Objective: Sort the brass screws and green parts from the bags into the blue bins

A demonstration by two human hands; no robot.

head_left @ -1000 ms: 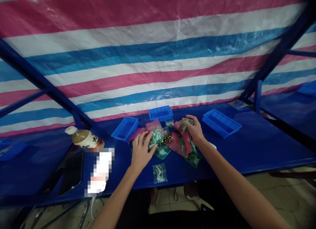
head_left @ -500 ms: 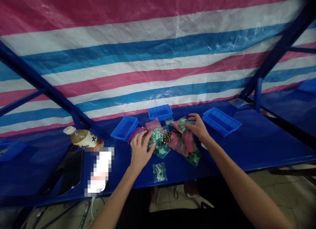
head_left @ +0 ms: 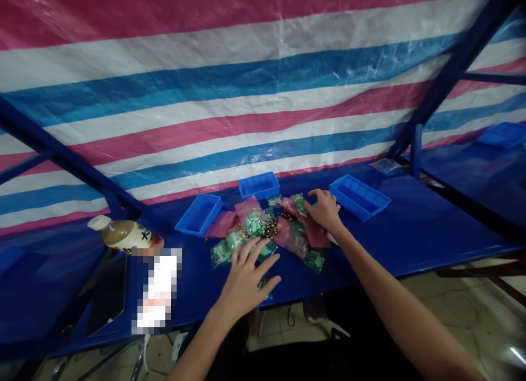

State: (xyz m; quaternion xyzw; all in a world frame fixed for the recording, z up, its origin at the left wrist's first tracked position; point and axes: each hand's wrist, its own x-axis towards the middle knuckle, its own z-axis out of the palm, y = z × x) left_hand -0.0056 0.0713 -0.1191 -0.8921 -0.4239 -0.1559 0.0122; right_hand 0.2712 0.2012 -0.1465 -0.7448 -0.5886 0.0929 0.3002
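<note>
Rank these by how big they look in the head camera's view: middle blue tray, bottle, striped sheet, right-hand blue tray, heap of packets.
1. Striped sheet
2. Heap of packets
3. Bottle and right-hand blue tray: too alike to rank
4. Middle blue tray

Left hand (head_left: pixel 249 279) now closer to the person, over the small clear bag (head_left: pixel 262 282).

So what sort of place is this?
Perhaps a makeshift workshop: a striped plastic sheet hangs behind a blue table, where blue trays stand near a heap of small pink and green packets.
</note>
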